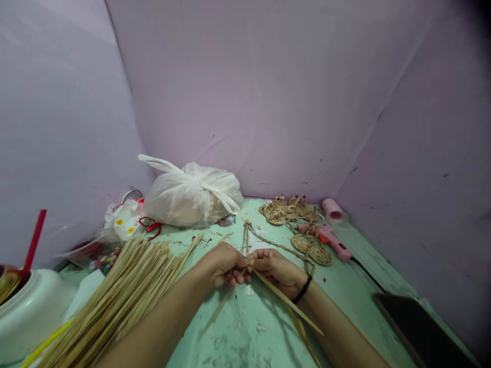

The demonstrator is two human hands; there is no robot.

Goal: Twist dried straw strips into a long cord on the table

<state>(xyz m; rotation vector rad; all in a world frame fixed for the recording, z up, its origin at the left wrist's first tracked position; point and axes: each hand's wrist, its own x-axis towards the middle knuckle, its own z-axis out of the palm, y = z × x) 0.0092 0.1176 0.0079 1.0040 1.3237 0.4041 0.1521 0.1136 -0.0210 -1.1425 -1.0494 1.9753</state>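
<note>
Closest to the camera, both forearms come in over the pale green desk (238,337), and two long flat straw strips (286,301) trail back toward the person from where the hands meet. Looks like dry grass or palm leaf stuff: super light, stiff along its length but bendy, and I'd guess it creases or splits if you fold it hard. Best spot to grab is right where the strips cross, which is exactly where the fingers are.

Left hand (224,266) is curled closed, fingertips pinching the strips at the crossing. Right hand (276,270), with a black band on the wrist, is pressed up against it, thumb and fingers pinching the same point. The short ends poke up and away just past the knuckles, next to a braided cord (276,245) lying on the desk.

To the left sits a big bundle of loose straw (126,291). Further back are woven coils (312,249), a pink glue gun (332,239), a pink spool (333,210) and a knotted white plastic bag (192,197) against the wall.
</note>
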